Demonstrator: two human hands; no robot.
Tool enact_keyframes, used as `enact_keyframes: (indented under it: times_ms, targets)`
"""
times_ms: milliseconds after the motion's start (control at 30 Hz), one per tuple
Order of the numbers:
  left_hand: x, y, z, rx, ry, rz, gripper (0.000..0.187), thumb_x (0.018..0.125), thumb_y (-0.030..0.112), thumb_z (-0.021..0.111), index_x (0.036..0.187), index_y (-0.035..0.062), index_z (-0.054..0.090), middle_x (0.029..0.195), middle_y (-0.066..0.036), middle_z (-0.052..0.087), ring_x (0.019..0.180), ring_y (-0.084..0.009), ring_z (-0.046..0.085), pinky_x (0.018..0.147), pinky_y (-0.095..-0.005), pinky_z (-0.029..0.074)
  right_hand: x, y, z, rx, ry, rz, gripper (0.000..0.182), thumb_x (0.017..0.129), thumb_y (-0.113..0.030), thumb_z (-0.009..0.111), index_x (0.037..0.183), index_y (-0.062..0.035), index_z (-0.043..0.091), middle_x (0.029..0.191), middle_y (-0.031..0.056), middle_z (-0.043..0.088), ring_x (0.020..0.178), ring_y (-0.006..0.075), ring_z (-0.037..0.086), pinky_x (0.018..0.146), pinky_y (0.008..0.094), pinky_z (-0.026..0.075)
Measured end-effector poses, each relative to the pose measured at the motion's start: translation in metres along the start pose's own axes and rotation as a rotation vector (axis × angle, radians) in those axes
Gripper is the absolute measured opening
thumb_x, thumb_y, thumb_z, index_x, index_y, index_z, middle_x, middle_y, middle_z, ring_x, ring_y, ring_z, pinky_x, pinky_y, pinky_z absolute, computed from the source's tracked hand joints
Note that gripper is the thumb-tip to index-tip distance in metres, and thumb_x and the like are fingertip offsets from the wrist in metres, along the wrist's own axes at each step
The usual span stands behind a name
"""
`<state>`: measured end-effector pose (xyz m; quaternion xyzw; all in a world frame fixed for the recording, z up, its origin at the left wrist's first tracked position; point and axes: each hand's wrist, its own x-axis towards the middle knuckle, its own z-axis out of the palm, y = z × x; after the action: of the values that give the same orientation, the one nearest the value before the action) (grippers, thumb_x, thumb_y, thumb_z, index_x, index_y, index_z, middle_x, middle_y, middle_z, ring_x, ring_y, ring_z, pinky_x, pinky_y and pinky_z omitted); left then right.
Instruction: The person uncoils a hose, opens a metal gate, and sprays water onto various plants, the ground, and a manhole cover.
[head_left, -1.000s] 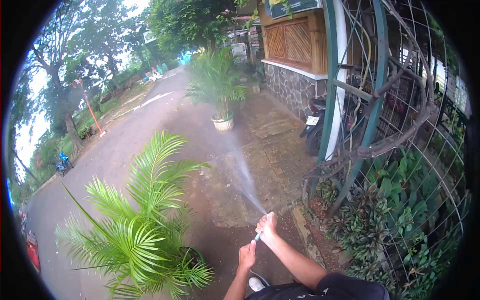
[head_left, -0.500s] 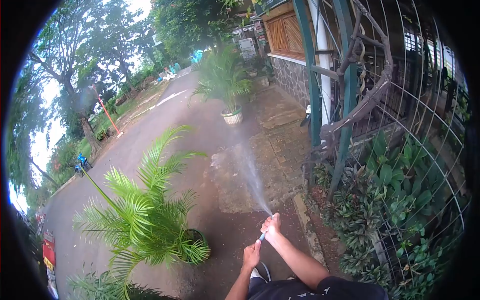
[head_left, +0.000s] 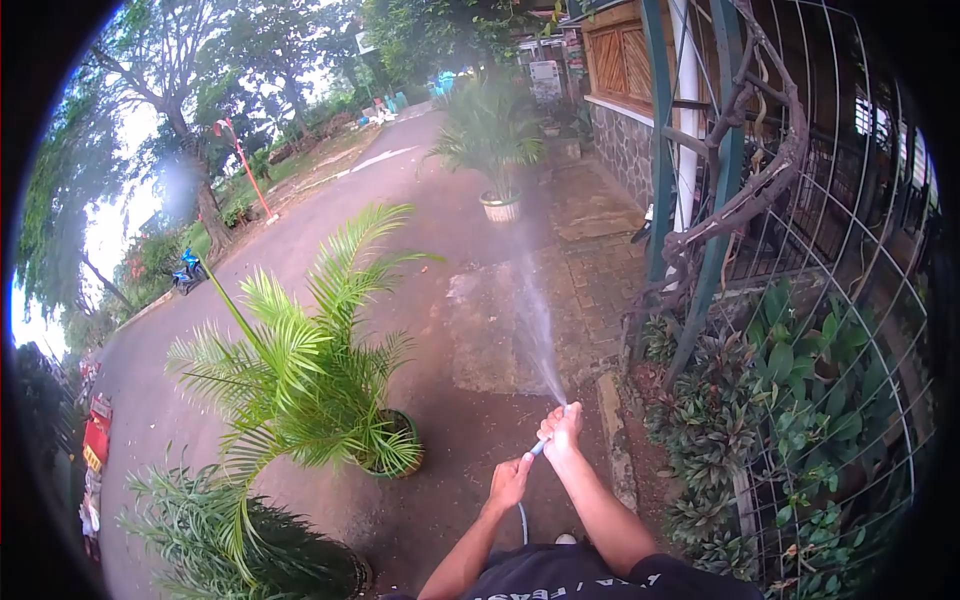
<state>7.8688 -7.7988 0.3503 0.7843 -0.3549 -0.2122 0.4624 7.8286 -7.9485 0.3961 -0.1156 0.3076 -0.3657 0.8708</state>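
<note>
Not much could be read, tbh: roughly "A / FEAS" was printed in white on the dark shirt (head_left: 515, 566), and the rest couldn't be made out. The pale board (head_left: 545, 76) down the road was too tiny to be read.

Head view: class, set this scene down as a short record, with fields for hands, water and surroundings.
Left hand: holds the hose, behind the other hand
Right hand: grips its spraying end
Water spray: fans out toward the far palm
Near palm: potted, left of the hands
Roadside, far left: blue motorbike
</note>
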Motion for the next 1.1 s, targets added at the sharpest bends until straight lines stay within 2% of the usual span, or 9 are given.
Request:
enact_keyframes:
  times_ms: [100, 200, 267, 600, 700, 900, 1100]
  targets:
    - [-0.007, 0.002, -0.015, -0.025, 0.003, 0.026, 0.057, 0.095, 0.046, 0.046, 0.063, -0.0007, 0.043, 0.054, -0.009, 0.028, 0.052, -0.0147, 0.030, 0.046, -0.0384, 0.031, -0.010, 0.011, 0.005, -0.017, -0.021, -0.011, 0.046, 0.093, -0.045, 0.032, 0.058, -0.0160, 0.033, 0.045, -0.0028, 0.024, 0.034, 0.0122, 0.022, 0.034, 0.0290, 0.019]
    - [-0.015, -0.008, -0.031, -0.034, 0.000, 0.032, 0.058, 0.095, 0.047, 0.045, 0.062, -0.0003, 0.043, 0.054, -0.008, 0.027, 0.051, -0.0143, 0.030, 0.046, -0.0380, 0.031, -0.019, 0.027, 0.013, -0.009, -0.042, -0.035, 0.046, 0.093, -0.045, 0.033, 0.058, -0.0157, 0.033, 0.045, -0.0028, 0.025, 0.034, 0.0123, 0.022, 0.034, 0.0292, 0.019]
    - [-0.019, -0.015, -0.045, -0.037, 0.000, 0.032, 0.058, 0.095, 0.047, 0.045, 0.062, -0.0002, 0.043, 0.054, -0.008, 0.027, 0.051, -0.0141, 0.030, 0.046, -0.0378, 0.030, -0.030, 0.038, 0.022, -0.005, -0.013, -0.039, 0.038, 0.088, -0.038, 0.036, 0.059, -0.0145, 0.033, 0.046, -0.0023, 0.024, 0.035, 0.0115, 0.022, 0.034, 0.0275, 0.019]
    - [-0.066, -0.069, -0.117, -0.063, -0.010, 0.020, 0.056, 0.095, 0.046, 0.046, 0.063, -0.0007, 0.042, 0.055, -0.007, 0.026, 0.052, -0.0143, 0.029, 0.046, -0.0382, 0.030, -0.077, 0.129, 0.037, -0.042, 0.015, -0.009, 0.040, 0.091, -0.039, 0.035, 0.058, -0.0158, 0.032, 0.045, -0.0028, 0.024, 0.034, 0.0116, 0.022, 0.033, 0.0281, 0.018]
    - [-0.078, -0.079, -0.130, -0.072, -0.037, 0.037, 0.056, 0.095, 0.045, 0.046, 0.063, -0.0005, 0.041, 0.056, -0.007, 0.025, 0.052, -0.0144, 0.029, 0.046, -0.0384, 0.029, -0.092, 0.146, 0.041, -0.069, 0.028, -0.078, 0.041, 0.091, -0.040, 0.034, 0.058, -0.0158, 0.032, 0.045, -0.0028, 0.024, 0.034, 0.0114, 0.022, 0.033, 0.0280, 0.018]
    - [-0.087, -0.086, -0.153, -0.097, -0.076, 0.068, 0.055, 0.095, 0.044, 0.047, 0.064, -0.0006, 0.041, 0.056, -0.008, 0.025, 0.052, -0.0154, 0.028, 0.046, -0.0388, 0.030, -0.109, 0.165, 0.045, -0.080, 0.018, -0.146, 0.042, 0.092, -0.041, 0.034, 0.058, -0.0158, 0.032, 0.045, -0.0027, 0.025, 0.034, 0.0115, 0.022, 0.033, 0.0281, 0.019]
    - [-0.072, -0.069, -0.195, -0.121, 0.013, 0.110, 0.056, 0.095, 0.045, 0.046, 0.064, -0.0019, 0.043, 0.055, -0.010, 0.028, 0.051, -0.0171, 0.029, 0.047, -0.0400, 0.031, -0.100, 0.176, 0.094, -0.062, -0.051, -0.129, 0.036, 0.088, -0.035, 0.036, 0.059, -0.0153, 0.033, 0.044, -0.0025, 0.025, 0.032, 0.0118, 0.022, 0.032, 0.0282, 0.018]
